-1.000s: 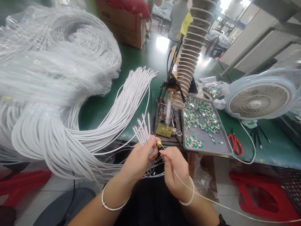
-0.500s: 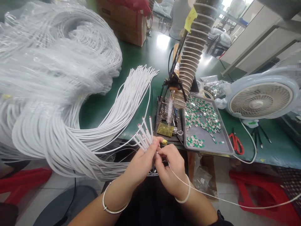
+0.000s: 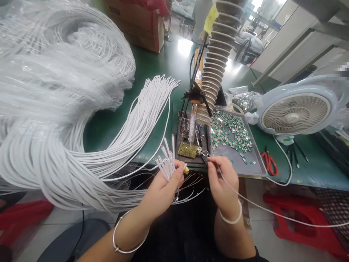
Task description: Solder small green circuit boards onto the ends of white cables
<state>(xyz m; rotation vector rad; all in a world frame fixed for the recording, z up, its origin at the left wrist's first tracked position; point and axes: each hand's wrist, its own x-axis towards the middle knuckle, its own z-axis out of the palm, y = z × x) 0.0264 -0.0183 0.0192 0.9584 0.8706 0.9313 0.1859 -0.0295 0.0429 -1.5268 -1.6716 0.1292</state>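
My left hand is closed around a small bundle of white cables, whose cut ends with reddish wire tips fan upward. A yellow wrap shows at its fingertip. My right hand is apart from it on the right, thumb and fingers pinched on a thin white cable that trails off to the right edge. Its fingertips are near the wire loop at the front of the soldering stand; what lies exactly between them is partly hidden. Above, a soldering iron points down at a yellowish sponge.
A grey tray holds many small green-and-silver connector boards. Red-handled cutters and a fan stand right of it. A ribbed extraction hose hangs over the stand. Large coils of white cable, partly plastic-wrapped, fill the left side.
My right hand has moved away from my left, to the right and slightly up, taking the thin cable along. My left hand keeps the bundle. The view has shifted slightly.
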